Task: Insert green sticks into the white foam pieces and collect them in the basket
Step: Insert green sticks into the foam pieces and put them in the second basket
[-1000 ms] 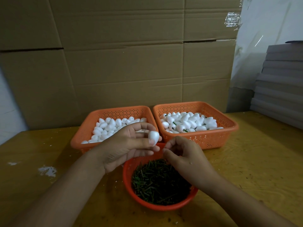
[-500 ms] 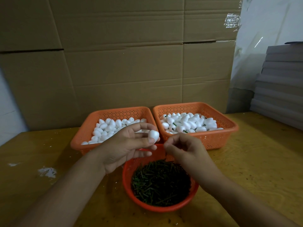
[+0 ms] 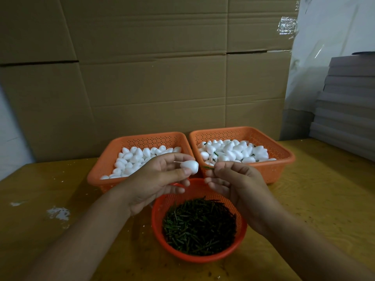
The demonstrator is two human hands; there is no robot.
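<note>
My left hand [image 3: 156, 180] pinches a white egg-shaped foam piece [image 3: 190, 165] between thumb and fingers, above the round orange bowl [image 3: 160, 203] full of green sticks [image 3: 199, 226]. My right hand [image 3: 233, 181] pinches one green stick [image 3: 208, 167] whose tip points left at the foam piece, a short gap apart. Behind the hands stand two orange baskets: the left basket [image 3: 105, 165] holds plain white foam pieces, the right basket [image 3: 284, 157] holds foam pieces with green sticks in them.
Everything sits on a yellow wooden table [image 3: 316, 199] with white crumbs [image 3: 58, 213] at the left. A cardboard wall [image 3: 152, 78] rises right behind the baskets. Grey flat boards [image 3: 349, 106] are stacked at the right.
Both hands rose a little above the bowl. My right hand came up from the sticks with one green stick now showing at its fingertips, pointed at the foam piece.
</note>
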